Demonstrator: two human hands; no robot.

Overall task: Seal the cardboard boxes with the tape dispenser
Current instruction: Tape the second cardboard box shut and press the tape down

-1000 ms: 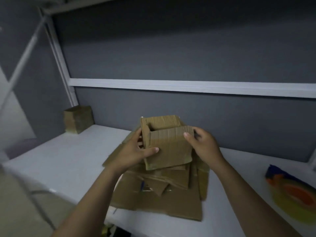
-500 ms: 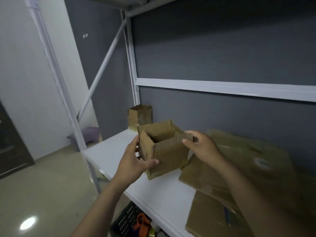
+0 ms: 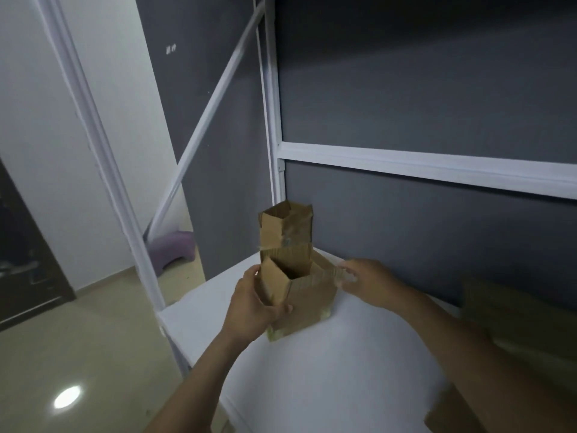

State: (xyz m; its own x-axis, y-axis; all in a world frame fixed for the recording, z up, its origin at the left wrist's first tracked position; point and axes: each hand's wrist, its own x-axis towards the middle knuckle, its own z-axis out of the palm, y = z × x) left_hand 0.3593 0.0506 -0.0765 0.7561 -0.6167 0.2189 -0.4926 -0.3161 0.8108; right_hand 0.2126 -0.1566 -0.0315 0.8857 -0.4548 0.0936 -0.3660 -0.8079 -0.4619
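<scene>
Fingers of the left hand [image 3: 253, 307] curl round the near corner of the open-topped cardboard box [image 3: 309, 295] on the white desk [image 3: 327, 385], the right hand [image 3: 368, 281] pinches its right flap, a second box [image 3: 285, 228] stands open just behind, and no tape dispenser shows, so sealing seems unstarted.

Open box [image 3: 307, 301] before corner box [image 3: 285, 228]

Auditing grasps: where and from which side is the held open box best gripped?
Probably by its side walls, from left and right: the open box is upright, top open, so the rims offer edges. The left hand wraps the near corner; the right hand pinches the right rim.
</scene>
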